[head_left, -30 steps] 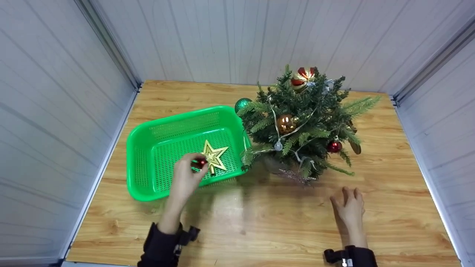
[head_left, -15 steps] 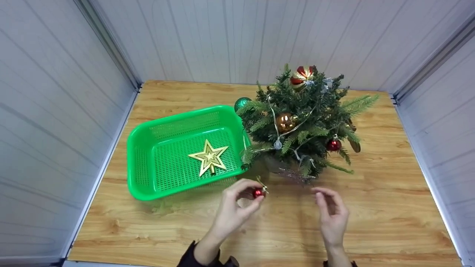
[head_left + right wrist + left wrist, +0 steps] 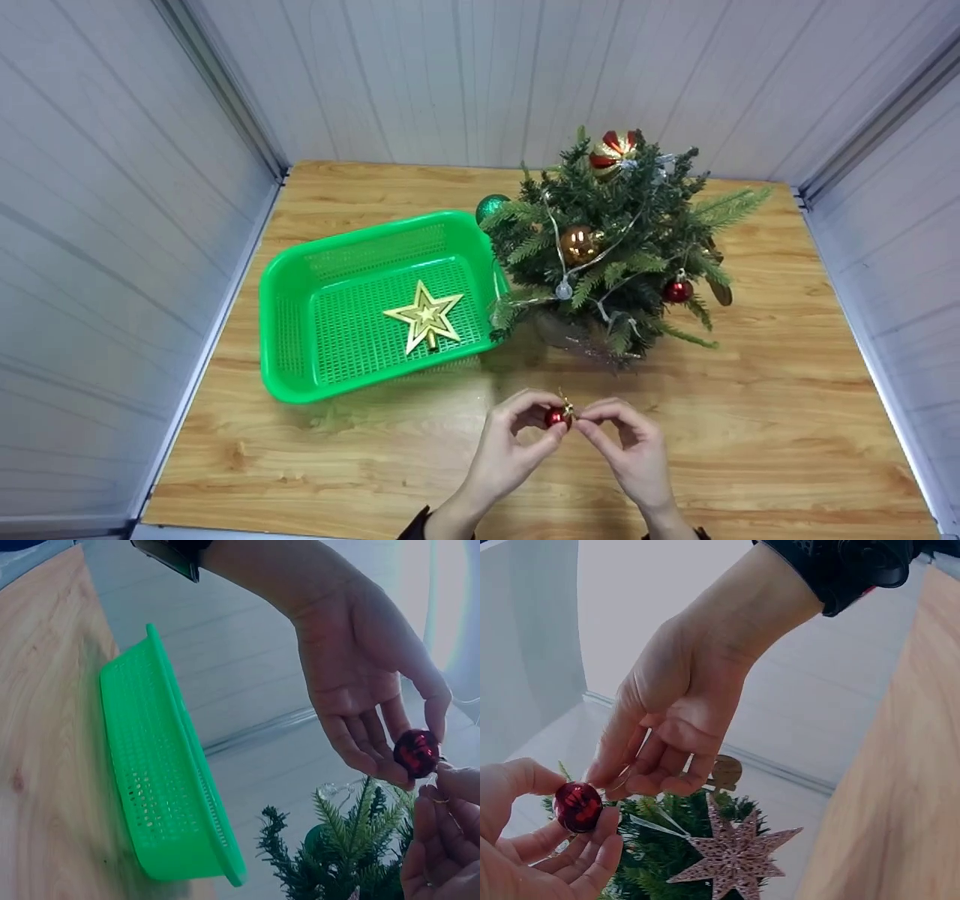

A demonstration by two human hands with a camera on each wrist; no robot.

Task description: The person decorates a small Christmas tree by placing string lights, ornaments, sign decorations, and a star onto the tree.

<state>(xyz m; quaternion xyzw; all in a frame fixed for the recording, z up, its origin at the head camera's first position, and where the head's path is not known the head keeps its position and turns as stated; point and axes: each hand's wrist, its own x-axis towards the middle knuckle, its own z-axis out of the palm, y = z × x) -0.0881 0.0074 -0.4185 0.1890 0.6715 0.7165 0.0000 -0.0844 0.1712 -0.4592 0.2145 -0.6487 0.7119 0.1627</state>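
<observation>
My left hand [image 3: 510, 446] pinches a small shiny red bauble [image 3: 556, 418] between thumb and fingers, in front of the tree. With its thumb and fingertips, my right hand [image 3: 634, 454] pinches the thin gold hanging loop [image 3: 442, 800] beside the bauble's cap. The two hands nearly meet at the bauble, and the right wrist view shows the loop running between the right fingers. Behind them stands a small artificial Christmas tree [image 3: 630, 232], hung with a copper bauble [image 3: 579, 245], a green bauble [image 3: 492, 209], a red bauble [image 3: 678, 290] and a striped red-gold bauble [image 3: 613, 154].
A green plastic basket [image 3: 288, 394] stands left of the tree, with a gold star topper [image 3: 426, 315] lying in it. A glittery pink star [image 3: 733, 859] hangs on the tree's front side. White panel walls [image 3: 420, 82] enclose the wooden table [image 3: 300, 465].
My left hand has carried the red bauble out from over the basket, rightward to the front of the tree. My right hand has moved left to meet it and now pinches the loop.
</observation>
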